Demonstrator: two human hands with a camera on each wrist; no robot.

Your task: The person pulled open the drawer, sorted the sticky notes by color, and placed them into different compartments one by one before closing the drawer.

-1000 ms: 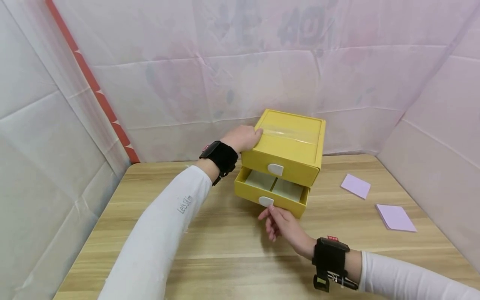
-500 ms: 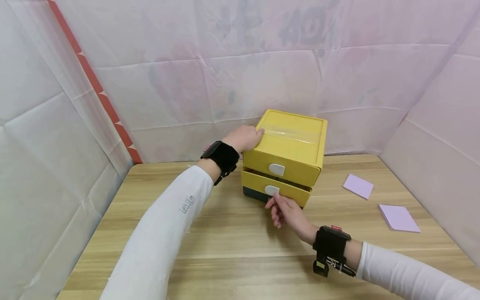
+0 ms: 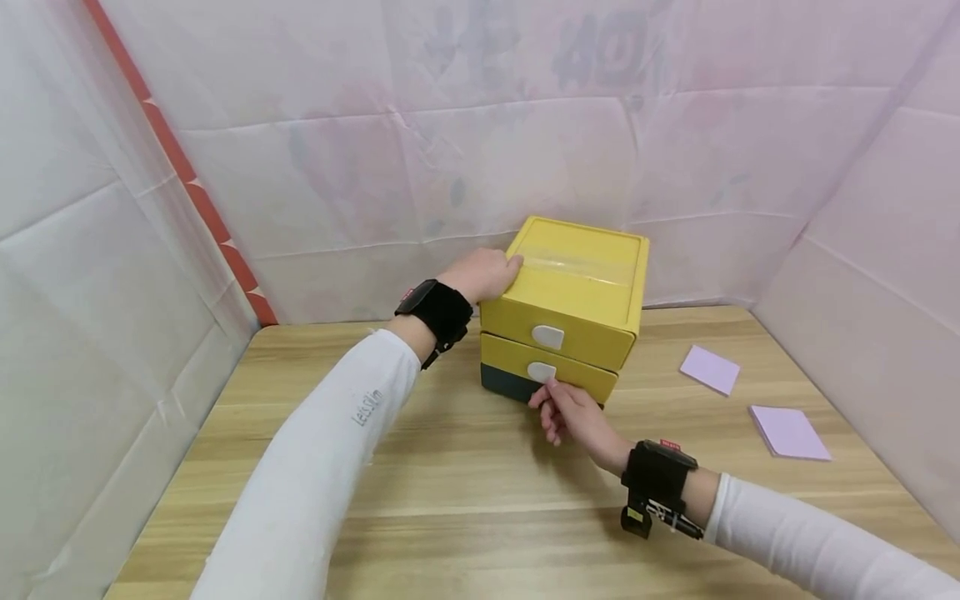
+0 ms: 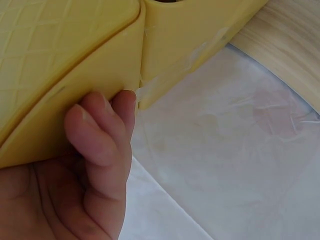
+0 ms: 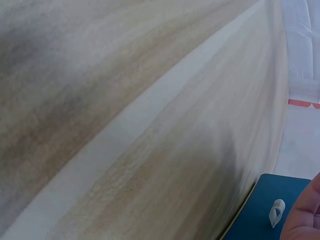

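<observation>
Centrally, at the far edge of the wooden table: yellow two-drawer desktop organiser, dark base at the bottom, white wall sheeting close behind at 12 o'clock.

Left hand: pressed against the organiser's upper corner at its 9 o'clock side, fingers curled round the edge. Confirmed in the left wrist view: fingers bent over the yellow edge, in contact.

Right hand: positioned at 6 o'clock of the organiser, fingertips up against the white handle tab of the lower drawer. Pinched or merely touching: cannot tell, tab partly covered. Remaining fingers loosely curled below it.

Lower drawer: flush with the organiser front, closed. Upper drawer: closed, white tab untouched.

Right wrist view: mostly blurred table grain; a sliver of the hand at the lower right corner beside a blue-green surface with a small white clip-like piece.

At 3 o'clock of the organiser, well apart: two lilac sticky-note pads, nearer pad and farther pad, flat on the table.

Black wrist straps on both forearms, white sleeves.
</observation>
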